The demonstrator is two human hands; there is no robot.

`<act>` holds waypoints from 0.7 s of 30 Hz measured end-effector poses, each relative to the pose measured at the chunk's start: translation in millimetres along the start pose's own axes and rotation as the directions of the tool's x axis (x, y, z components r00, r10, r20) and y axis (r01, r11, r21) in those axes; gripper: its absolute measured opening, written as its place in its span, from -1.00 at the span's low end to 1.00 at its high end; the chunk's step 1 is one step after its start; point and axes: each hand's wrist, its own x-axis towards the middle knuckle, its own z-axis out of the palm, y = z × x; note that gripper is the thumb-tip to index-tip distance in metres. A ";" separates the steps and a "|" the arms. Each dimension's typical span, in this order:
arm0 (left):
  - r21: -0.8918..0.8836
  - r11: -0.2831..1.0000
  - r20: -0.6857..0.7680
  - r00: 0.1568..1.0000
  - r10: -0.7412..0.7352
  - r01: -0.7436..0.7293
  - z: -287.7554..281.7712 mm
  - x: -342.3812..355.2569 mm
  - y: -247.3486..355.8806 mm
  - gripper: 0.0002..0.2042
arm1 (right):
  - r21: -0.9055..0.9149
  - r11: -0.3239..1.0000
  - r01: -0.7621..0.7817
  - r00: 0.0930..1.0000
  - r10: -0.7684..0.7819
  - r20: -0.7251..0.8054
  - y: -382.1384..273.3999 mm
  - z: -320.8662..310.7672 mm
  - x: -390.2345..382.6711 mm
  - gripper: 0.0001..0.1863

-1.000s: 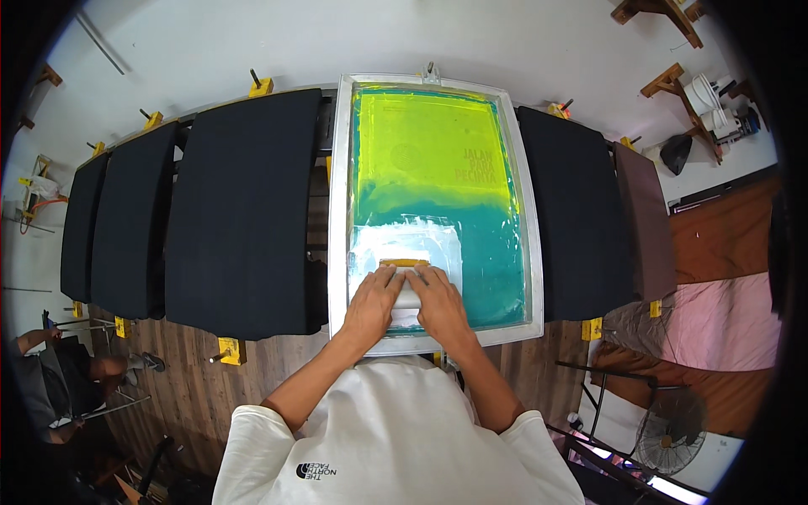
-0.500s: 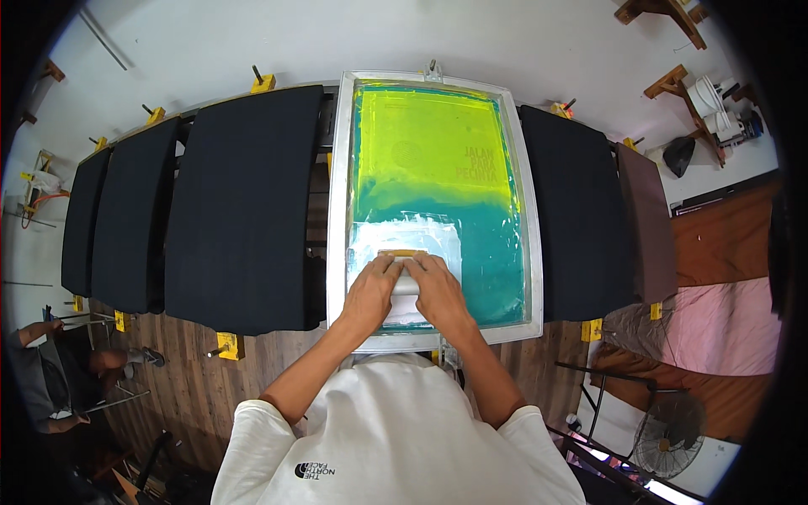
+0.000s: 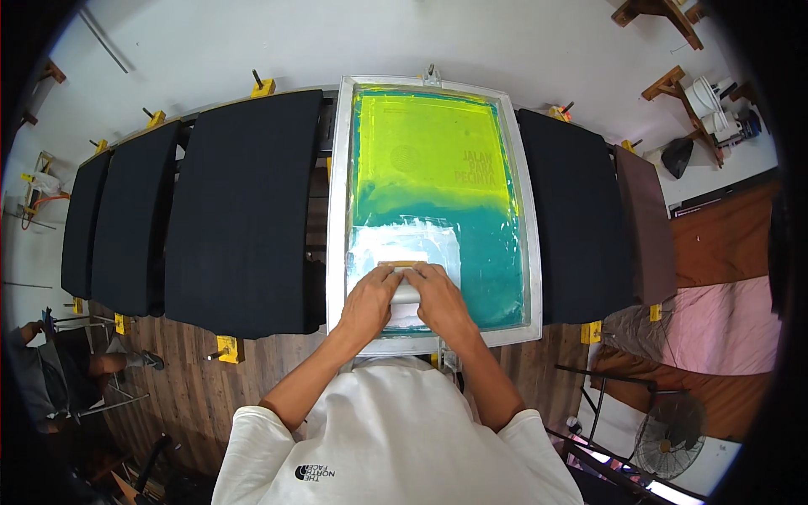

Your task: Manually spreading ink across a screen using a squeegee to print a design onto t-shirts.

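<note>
A screen printing frame [image 3: 337,210] with a metal rim lies in front of me. Its mesh is yellow-green [image 3: 429,126] in the far half and teal [image 3: 492,278] in the near half. On the near left part, a squeegee [image 3: 406,292] with a grey handle and a yellowish strip along its far edge stands in a patch of white ink [image 3: 369,242]. My left hand [image 3: 369,300] is closed on the squeegee's left side and my right hand [image 3: 441,300] on its right, thumbs close together. The squeegee's lower edge is hidden.
Black fabric-covered boards [image 3: 240,210] stand in a row on the left, with another black board [image 3: 581,219] and a brown one [image 3: 646,223] on the right. Yellow clamps [image 3: 228,348] hold their ends. A person [image 3: 63,370] sits at far left; a fan [image 3: 667,438] stands lower right.
Both hands and the squeegee have moved slightly toward me across the white ink. The picture has shifted a little; the frame stays in place.
</note>
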 end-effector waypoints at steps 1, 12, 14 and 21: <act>-0.046 0.999 0.031 0.999 -0.026 0.028 -2.1 -0.9 1.6 -0.46 | 0.015 1.000 -0.023 0.998 0.022 0.064 -2.8 -4.4 0.6 -0.38; -0.009 1.000 -0.006 1.000 0.009 -0.009 5.5 -9.5 -1.8 -0.47 | 0.035 0.999 -0.007 1.000 0.008 -0.026 -1.3 7.0 -9.7 -0.41; -0.018 1.000 0.013 1.000 0.012 -0.011 5.7 -12.0 -1.0 -0.47 | 0.050 0.998 -0.025 1.000 0.026 -0.003 -1.6 9.0 -12.7 -0.42; 0.020 1.000 -0.006 1.000 0.023 -0.023 5.0 -15.0 4.4 -0.44 | -0.030 1.000 -0.006 0.998 0.004 -0.059 -5.3 5.8 -15.8 -0.42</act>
